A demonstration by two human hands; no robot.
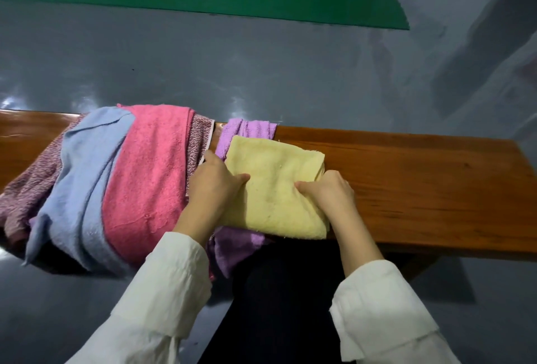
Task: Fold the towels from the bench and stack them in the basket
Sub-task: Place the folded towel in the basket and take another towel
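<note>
surface: wooden bench (406, 189), grey floor | yellow towel (276, 189): lies folded mid-bench over purple towel (247, 128) | left hand (215, 183): grips its left edge, thumb on top | right hand (328, 189): grips right edge likewise | left: pink towel (145, 175), blue towel (78, 175) heaped

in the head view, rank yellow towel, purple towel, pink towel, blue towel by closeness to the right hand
1. yellow towel, held in the right hand
2. purple towel, beneath it, poking out leftward
3. pink towel, farther left, draped over the bench
4. blue towel, left of the pink
</note>
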